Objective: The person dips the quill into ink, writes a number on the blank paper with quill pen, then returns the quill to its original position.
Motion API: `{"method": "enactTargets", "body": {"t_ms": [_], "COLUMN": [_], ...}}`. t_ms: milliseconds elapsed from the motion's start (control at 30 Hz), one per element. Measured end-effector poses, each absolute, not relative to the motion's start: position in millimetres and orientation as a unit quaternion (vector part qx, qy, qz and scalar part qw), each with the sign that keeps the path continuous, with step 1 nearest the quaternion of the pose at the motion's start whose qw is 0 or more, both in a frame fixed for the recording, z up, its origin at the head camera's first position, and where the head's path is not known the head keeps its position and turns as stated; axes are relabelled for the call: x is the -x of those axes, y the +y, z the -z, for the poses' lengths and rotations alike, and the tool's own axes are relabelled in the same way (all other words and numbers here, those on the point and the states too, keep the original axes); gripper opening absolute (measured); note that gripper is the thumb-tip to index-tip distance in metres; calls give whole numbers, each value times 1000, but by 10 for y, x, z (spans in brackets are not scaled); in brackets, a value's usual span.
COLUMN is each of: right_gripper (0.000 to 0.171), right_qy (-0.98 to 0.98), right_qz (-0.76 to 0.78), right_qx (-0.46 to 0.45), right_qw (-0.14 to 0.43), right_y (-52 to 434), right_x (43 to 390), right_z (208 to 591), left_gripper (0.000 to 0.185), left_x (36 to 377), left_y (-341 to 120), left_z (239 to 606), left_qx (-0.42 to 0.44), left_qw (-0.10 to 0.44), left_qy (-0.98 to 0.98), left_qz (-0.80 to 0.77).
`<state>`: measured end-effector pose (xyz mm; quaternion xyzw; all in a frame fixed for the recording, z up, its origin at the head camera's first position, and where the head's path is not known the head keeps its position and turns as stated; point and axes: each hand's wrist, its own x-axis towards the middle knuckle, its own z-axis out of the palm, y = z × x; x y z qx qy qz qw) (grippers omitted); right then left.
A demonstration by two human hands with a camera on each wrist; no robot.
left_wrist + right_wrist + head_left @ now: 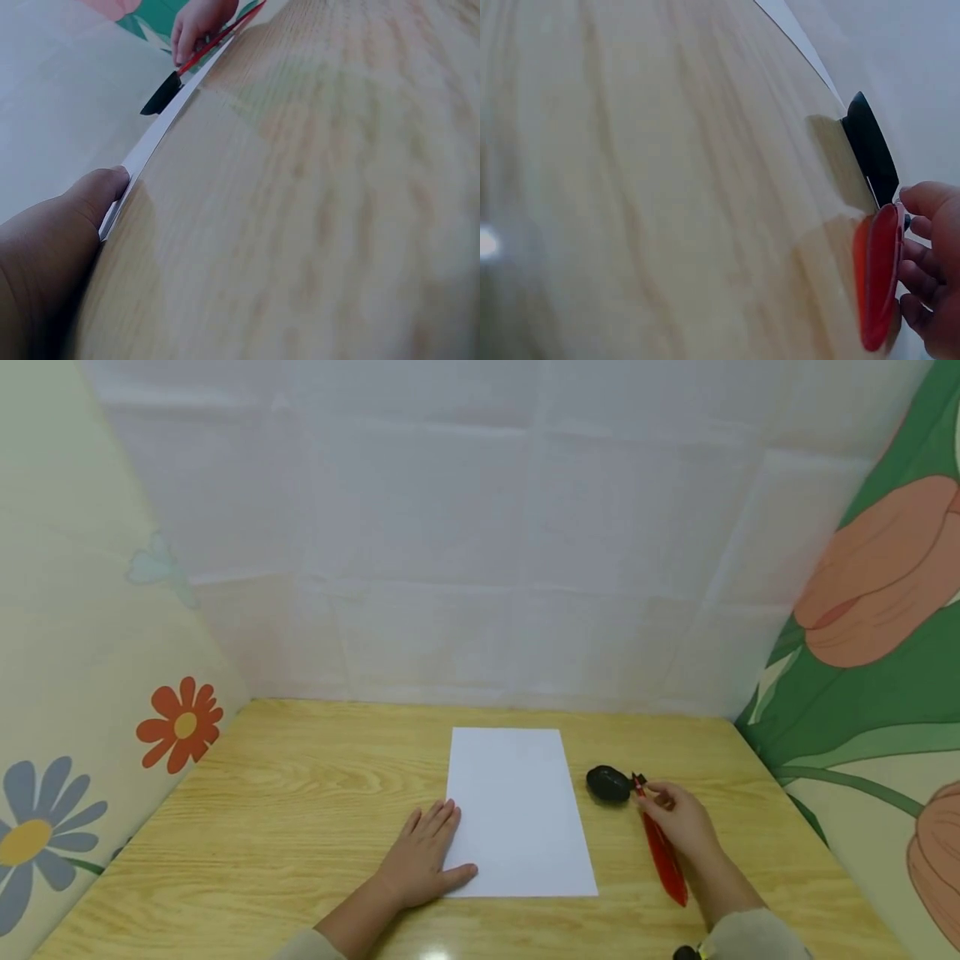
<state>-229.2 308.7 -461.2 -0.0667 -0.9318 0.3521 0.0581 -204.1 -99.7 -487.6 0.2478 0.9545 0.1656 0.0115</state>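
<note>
A white sheet of paper (517, 814) lies on the wooden table. My left hand (423, 864) rests flat on its near left edge, fingers spread and thumb on the paper; the left wrist view shows the thumb (101, 187) at the sheet's edge. Right of the paper, my right hand (686, 818) pinches the upper end of a long, glossy red leaf-shaped piece (663, 860). A rounded black piece (608, 784) sits at that end; both show close up in the right wrist view, the red piece (881, 277) under the black one (870, 150). Whether they are joined, I cannot tell.
The wood-grain table (300, 802) stretches left of the paper. Behind it hangs a creased white cloth (465, 527). Flower-patterned panels stand at the left (75, 610) and the right (862, 693).
</note>
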Motion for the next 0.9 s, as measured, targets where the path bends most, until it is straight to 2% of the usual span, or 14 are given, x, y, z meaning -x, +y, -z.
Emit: {"method": "enactTargets", "body": {"t_ms": [900], "right_gripper": [44], "right_qy": [-930], "right_qz": [-351], "right_qx": [102], "right_qw": [39], "right_y": [3040], "right_x": [2369], "right_z": [4649], "left_gripper": [91], "left_x": [2027], "left_y": [-989], "left_z": [4838], "left_qx": [-246], "left_qw": [15], "left_qy": [954], "left_qz": [-169]}}
